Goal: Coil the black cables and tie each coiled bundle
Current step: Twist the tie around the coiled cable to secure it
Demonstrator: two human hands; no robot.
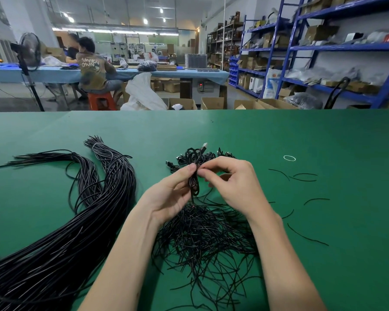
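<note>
On the green table (pixel 323 135), going from left to right, two long bundles of uncoiled black cables (pixel 61 239) are lying, the farther one bound near its tips with one pale band (pixel 96 145). Just right of them, the left hand (pixel 169 196) is gripping one coiled cable (pixel 194 176) upright, thumb and fingers curled round its middle, its metal plug (pixel 204 145) sticking up. The right hand (pixel 231 182) is pinching the same coil at its waist with thumb and forefinger, touching the left thumb. Under both wrists one loose heap of short black tie wires (pixel 202 234) is spreading out. Behind the hands a small pile of finished coils (pixel 211 156) is sitting; I cannot count them. Farther right, about seven stray tie wires (pixel 307 237) are lying apart, and one white rubber band (pixel 289 158) is resting alone.
</note>
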